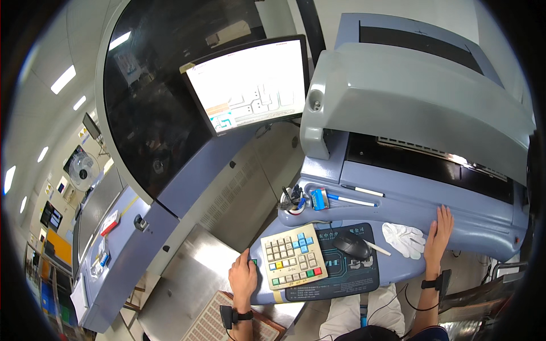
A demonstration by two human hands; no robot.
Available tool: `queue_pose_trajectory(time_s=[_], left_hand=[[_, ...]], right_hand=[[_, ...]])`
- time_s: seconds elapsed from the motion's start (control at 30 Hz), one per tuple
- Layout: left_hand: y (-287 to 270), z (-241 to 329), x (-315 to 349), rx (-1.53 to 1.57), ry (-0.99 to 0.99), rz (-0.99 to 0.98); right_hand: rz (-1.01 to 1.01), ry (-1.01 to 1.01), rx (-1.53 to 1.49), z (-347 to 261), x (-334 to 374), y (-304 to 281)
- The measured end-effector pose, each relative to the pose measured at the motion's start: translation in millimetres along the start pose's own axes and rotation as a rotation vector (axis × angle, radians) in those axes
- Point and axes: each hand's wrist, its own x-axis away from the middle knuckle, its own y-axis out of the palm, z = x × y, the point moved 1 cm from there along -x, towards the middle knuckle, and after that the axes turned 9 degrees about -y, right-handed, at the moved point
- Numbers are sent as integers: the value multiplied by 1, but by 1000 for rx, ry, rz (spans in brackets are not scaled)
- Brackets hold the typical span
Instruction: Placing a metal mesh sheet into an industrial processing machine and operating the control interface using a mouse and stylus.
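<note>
My left hand (243,277) rests at the left edge of the blue-grey console shelf, fingers stretched forward beside a small green button (254,262). It holds nothing that I can see. Just right of it lies a beige keypad (288,250) with coloured keys, partly over a dark mouse pad (335,291). A black mouse (351,246) sits on the pad, with a white pen-like stick (377,248) beside it. My right hand (439,236) lies with its fingers extended on the machine's rounded front ledge. Between the mouse and this hand is a crumpled white glove (404,240).
A pen cup (294,209), a small blue box (319,199) and two pens (355,200) lie along the ledge. Behind stands a lit monitor (250,85); a grey machine hood (409,96) arches at right. At lower left, a metal table (190,270) bears a gridded panel (227,318).
</note>
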Motion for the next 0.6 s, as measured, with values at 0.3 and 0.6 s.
queue_pose_trajectory(time_s=[0.3, 0.6], left_hand=[[0, -1, 2, -22, -12, -8], [-1, 0, 4, -15, 3, -4]], right_hand=[[0, -11, 0, 1, 6, 1], [-2, 14, -39, 8, 6, -1]])
